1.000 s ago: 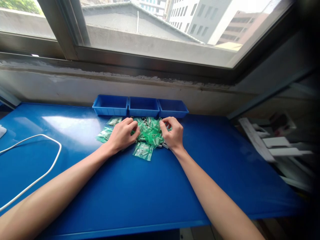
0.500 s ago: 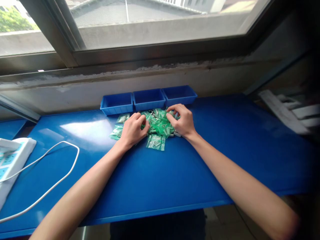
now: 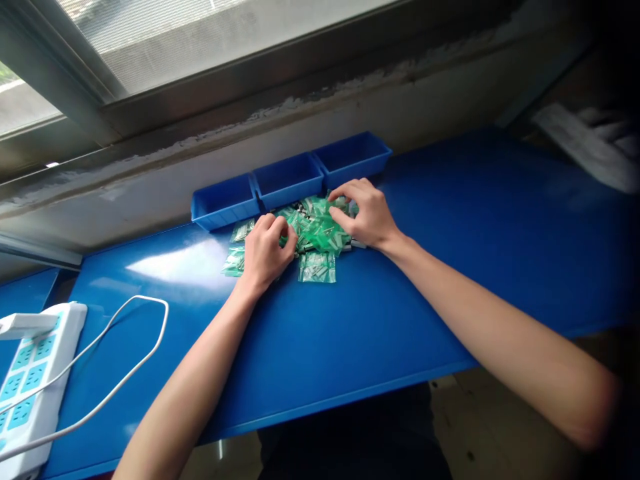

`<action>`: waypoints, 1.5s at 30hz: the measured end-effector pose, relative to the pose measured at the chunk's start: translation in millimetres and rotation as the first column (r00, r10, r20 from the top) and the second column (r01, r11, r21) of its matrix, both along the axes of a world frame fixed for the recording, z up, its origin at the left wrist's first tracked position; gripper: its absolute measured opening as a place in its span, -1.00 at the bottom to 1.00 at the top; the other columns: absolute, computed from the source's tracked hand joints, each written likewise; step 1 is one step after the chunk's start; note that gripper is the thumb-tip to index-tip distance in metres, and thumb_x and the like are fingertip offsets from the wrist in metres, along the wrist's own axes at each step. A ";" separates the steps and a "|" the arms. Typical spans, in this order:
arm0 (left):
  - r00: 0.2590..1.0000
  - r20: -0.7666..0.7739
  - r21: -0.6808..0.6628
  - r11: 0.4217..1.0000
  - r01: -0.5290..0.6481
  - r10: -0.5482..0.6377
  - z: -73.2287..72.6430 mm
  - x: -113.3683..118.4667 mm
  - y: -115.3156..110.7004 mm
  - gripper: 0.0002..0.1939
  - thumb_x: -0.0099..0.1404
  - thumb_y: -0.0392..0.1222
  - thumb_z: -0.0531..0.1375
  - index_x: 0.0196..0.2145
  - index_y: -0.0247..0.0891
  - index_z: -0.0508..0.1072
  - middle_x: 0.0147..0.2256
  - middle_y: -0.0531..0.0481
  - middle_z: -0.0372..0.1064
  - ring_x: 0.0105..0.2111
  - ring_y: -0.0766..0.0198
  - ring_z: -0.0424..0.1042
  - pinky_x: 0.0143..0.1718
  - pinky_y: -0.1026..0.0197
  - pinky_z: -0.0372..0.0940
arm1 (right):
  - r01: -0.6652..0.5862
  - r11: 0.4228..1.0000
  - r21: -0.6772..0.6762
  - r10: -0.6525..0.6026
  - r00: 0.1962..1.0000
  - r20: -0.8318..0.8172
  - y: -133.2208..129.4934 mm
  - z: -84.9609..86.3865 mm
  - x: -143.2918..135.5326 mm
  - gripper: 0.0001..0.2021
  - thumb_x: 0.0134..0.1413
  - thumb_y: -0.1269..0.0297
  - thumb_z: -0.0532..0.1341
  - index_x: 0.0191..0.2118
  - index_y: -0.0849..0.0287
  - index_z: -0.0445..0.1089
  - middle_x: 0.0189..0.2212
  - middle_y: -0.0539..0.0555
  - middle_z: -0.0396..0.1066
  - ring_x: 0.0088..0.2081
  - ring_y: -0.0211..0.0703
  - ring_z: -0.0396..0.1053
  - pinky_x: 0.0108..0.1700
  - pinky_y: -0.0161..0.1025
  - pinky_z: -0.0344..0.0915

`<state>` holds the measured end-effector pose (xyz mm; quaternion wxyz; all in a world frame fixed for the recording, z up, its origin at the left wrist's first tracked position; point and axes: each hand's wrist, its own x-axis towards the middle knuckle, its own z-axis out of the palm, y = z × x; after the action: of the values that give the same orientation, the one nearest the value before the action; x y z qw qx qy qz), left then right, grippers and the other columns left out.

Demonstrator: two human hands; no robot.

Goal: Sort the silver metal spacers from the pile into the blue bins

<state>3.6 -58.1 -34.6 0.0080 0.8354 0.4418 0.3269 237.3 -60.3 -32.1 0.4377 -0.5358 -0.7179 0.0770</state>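
A pile of small green-tinted clear plastic packets (image 3: 320, 230) lies on the blue table, with small metallic and dark pieces showing in and among them. My left hand (image 3: 270, 250) is at the pile's left side, fingers curled in toward the thumb; whatever they hold, if anything, is hidden. Over the pile's right side is my right hand (image 3: 367, 215), thumb and fingers apart with a gap between their tips. A single flat packet (image 3: 318, 268) lies at the front of the pile. Other packets (image 3: 234, 261) stick out left of my left hand.
Three joined blue bins (image 3: 287, 199) stand behind the pile, below the window wall. A white power strip (image 3: 63, 373) with turquoise sockets sits at the left, and a white cable (image 3: 163, 327) loops across the table (image 3: 350, 340). Blurred pale objects (image 3: 585, 143) are at the far right.
The view has tilted and shifted, so the bins and window slant and more of the power strip shows. Both hands stay at the pile, with little visible change in their poses.
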 end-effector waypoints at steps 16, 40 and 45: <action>0.992 0.043 -0.058 0.991 0.124 -0.121 55.0 20.9 3.0 -0.82 0.42 -0.20 0.11 -0.33 -0.22 0.46 -0.36 -0.02 0.41 -0.37 0.25 0.38 -0.28 0.17 0.28 | -0.177 0.977 -0.122 0.198 0.963 0.181 1.1 1.8 29.3 -0.55 0.21 0.20 0.28 0.20 0.09 0.40 0.11 0.18 0.51 0.09 0.12 0.48 0.15 0.06 0.40; 0.808 0.588 -0.370 0.902 0.222 0.042 47.3 52.2 24.0 -0.60 0.30 0.05 0.32 -0.07 -0.31 0.57 -0.22 -0.15 0.62 -0.22 0.12 0.61 -0.13 0.12 0.50 | -0.265 0.913 -0.310 -0.123 0.546 -0.829 3.0 22.7 20.9 -0.60 -0.26 0.14 0.58 -0.28 0.19 0.54 -0.46 0.05 0.60 -0.42 -0.18 0.57 -0.34 -0.32 0.50; 0.964 0.248 -0.200 0.968 0.150 -0.098 35.6 45.6 30.0 -0.72 0.39 -0.09 0.22 -0.06 -0.28 0.61 -0.09 -0.14 0.60 -0.05 0.03 0.54 0.08 -0.03 0.41 | -0.130 0.952 -0.278 -0.214 0.371 -0.904 33.8 26.2 24.9 -0.64 -0.29 0.28 0.58 -0.37 0.17 0.43 -0.45 0.05 0.60 -0.32 -0.17 0.62 -0.22 -0.37 0.55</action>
<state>49.3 -28.0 1.0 0.1724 0.8109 0.4172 0.3724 262.2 -26.5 -5.9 0.6783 -0.4784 -0.3132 0.4615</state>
